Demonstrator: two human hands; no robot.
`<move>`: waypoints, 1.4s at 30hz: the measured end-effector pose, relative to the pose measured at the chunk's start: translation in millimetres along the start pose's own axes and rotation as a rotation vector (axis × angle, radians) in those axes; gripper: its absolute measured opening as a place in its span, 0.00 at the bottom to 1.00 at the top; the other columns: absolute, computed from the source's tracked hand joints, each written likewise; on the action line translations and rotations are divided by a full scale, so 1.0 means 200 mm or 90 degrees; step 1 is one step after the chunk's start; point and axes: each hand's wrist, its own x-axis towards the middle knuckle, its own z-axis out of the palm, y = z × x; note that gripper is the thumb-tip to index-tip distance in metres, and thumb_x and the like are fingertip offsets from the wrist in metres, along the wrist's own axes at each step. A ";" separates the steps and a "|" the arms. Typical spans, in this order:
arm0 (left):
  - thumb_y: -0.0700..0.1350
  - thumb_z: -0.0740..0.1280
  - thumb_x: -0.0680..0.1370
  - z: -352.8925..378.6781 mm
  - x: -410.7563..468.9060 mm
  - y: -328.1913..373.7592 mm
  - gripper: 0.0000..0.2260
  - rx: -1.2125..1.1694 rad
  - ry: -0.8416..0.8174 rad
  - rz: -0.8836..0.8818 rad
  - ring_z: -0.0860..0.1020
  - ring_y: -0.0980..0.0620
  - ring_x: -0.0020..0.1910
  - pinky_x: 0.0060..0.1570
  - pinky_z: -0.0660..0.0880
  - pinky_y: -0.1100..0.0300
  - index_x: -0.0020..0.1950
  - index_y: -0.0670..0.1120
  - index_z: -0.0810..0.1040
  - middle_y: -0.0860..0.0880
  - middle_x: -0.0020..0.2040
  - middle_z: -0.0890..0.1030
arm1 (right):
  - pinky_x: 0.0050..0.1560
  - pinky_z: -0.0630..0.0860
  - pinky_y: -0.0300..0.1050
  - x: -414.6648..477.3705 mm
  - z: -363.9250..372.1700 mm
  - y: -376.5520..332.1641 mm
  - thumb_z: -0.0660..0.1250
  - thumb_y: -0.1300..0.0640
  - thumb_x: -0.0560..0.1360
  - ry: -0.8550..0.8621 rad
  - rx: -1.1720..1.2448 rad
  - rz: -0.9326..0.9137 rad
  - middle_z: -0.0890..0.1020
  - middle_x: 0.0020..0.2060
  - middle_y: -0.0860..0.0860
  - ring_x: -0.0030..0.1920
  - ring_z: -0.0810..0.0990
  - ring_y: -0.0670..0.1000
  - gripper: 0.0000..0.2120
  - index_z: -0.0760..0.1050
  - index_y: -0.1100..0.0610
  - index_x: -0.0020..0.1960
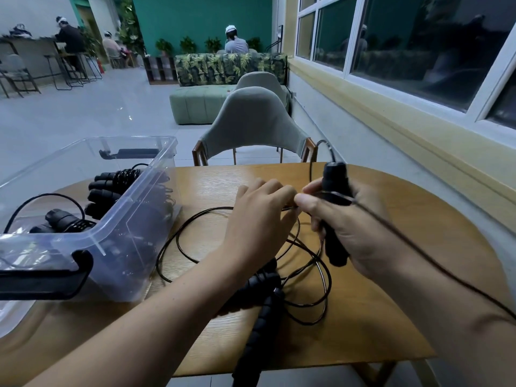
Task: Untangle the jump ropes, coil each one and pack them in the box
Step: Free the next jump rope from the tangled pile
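Closest in, two black ridged loose handles (262,325) lie side by side under the person's left wrist. The longer one sticks out past the near edge of the wooden table (391,303).

The fingers (275,188) of the left hand (257,216) are curled down, their tips pinching the thin black cord (178,241) right against the other hand's thumb and forefinger. The right hand (354,227) is wrapped round a black handle (335,191), gripping it nearly upright with the top tilted slightly away. Both ends of the handle poke out of the fist. Cord leaves the top of that handle, arches over and drops back down just beside the knuckles. Another stretch runs from the fist across the right forearm towards the lower right.

Below and between the hands, the cord sprawls on the table in several loose, overlapping loops. They spread leftward almost to the box and reach down around the loose handles. It is not coiled.

To the left stands the clear plastic box (117,238), with black latches on its near and far ends. It sits on the table just beside the outermost loop. Inside it lie coiled ropes (111,188), their black handles bundled with wound cord, and one loop of cord rises near the left wall.

Across the table a grey-green chair (251,121) faces this way.
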 end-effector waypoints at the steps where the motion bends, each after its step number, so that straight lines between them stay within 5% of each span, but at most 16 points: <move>1: 0.49 0.73 0.78 0.00 0.00 0.00 0.05 -0.006 -0.007 0.003 0.73 0.48 0.47 0.47 0.68 0.50 0.50 0.51 0.78 0.54 0.45 0.78 | 0.34 0.77 0.47 0.00 0.01 0.02 0.78 0.60 0.76 -0.008 -0.018 0.002 0.82 0.37 0.54 0.35 0.79 0.55 0.11 0.81 0.61 0.55; 11: 0.50 0.72 0.81 -0.03 -0.01 -0.01 0.03 -0.074 -0.025 -0.028 0.76 0.53 0.46 0.49 0.71 0.50 0.50 0.53 0.80 0.57 0.44 0.81 | 0.33 0.76 0.45 0.01 0.02 -0.02 0.74 0.62 0.80 0.016 0.041 0.036 0.84 0.39 0.56 0.34 0.79 0.54 0.08 0.79 0.65 0.55; 17: 0.49 0.73 0.80 0.00 0.00 -0.07 0.03 -0.134 -0.048 -0.060 0.79 0.55 0.41 0.46 0.78 0.49 0.47 0.52 0.82 0.57 0.41 0.83 | 0.34 0.74 0.40 0.03 -0.12 -0.17 0.73 0.60 0.79 0.097 0.192 0.023 0.82 0.38 0.53 0.34 0.76 0.48 0.04 0.79 0.57 0.49; 26: 0.58 0.60 0.86 -0.01 0.01 -0.02 0.20 -0.116 -0.058 -0.066 0.78 0.52 0.32 0.36 0.75 0.48 0.44 0.47 0.81 0.53 0.32 0.81 | 0.32 0.71 0.38 0.09 -0.22 -0.19 0.73 0.56 0.80 0.172 0.264 0.042 0.81 0.38 0.49 0.32 0.74 0.46 0.07 0.76 0.55 0.48; 31: 0.60 0.56 0.86 -0.01 0.02 0.02 0.24 -0.115 -0.061 -0.081 0.77 0.48 0.31 0.35 0.75 0.45 0.47 0.45 0.82 0.51 0.30 0.78 | 0.31 0.72 0.38 0.06 -0.11 -0.11 0.77 0.56 0.75 0.127 0.203 0.108 0.82 0.38 0.51 0.32 0.75 0.47 0.08 0.79 0.57 0.47; 42: 0.51 0.58 0.85 -0.04 0.00 0.03 0.15 -0.115 -0.047 -0.023 0.74 0.46 0.30 0.32 0.71 0.47 0.45 0.46 0.78 0.50 0.32 0.77 | 0.36 0.74 0.44 -0.01 0.04 0.01 0.76 0.58 0.77 0.018 0.144 0.123 0.82 0.39 0.54 0.35 0.77 0.49 0.08 0.83 0.63 0.51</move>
